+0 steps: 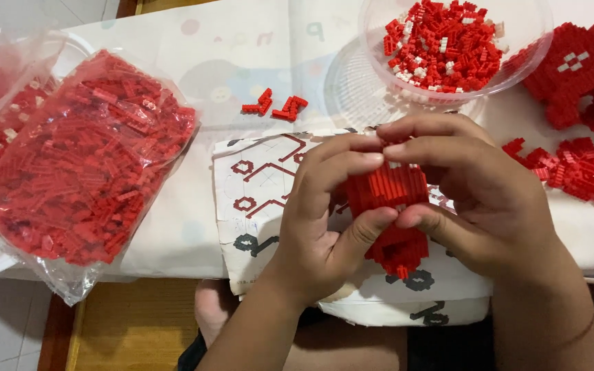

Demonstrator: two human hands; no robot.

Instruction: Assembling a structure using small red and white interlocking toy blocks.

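1. Nearest the camera, the person's two forearms rise from the bottom edge, and the left hand (pixel 324 220) and right hand (pixel 479 199) meet over the middle of the table (pixel 194 227).
2. Both hands are clamped on a red brick assembly (pixel 390 206): the thumbs press its front and the fingers curl over its top, so the fingertips of the two hands nearly touch.
3. The assembly is held just above a printed instruction sheet (pixel 256 199) that lies at the table's near edge.
4. At the left lies a clear plastic bag (pixel 84 158) packed with loose red bricks.
5. At the top right stands a clear bowl (pixel 448 41) of red and a few white bricks.
6. Right of the bowl sits a larger red brick build (pixel 586 75), partly out of view.
7. Below it lies a loose pile of red pieces (pixel 572 168); two small red pieces (pixel 276 105) lie above the sheet.
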